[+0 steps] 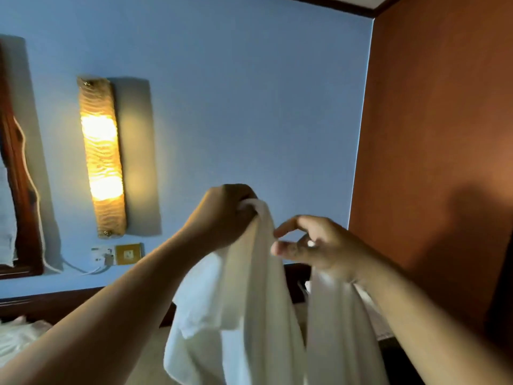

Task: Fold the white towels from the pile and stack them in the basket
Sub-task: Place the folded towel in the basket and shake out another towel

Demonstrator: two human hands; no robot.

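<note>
Centre frame, the left hand (224,215) pinches the white towel (249,315) by a corner. The right hand (319,245), thumb and forefinger parted, hold unclear, should pinch the matching corner level.

I see a white towel (249,315) of soft, matt cloth, hanging in smooth folds. The wall lamp (101,157) has a rippled, translucent shade (glass or resin, I cannot tell) with small brass-coloured caps. The mirror frame (22,190) is dark, glossy varnished wood. The blue wall (236,93) looks smooth and matt. The orange wall (444,120) is matt and slightly mottled. The socket plate (129,254) has a gold metallic sheen.
</note>
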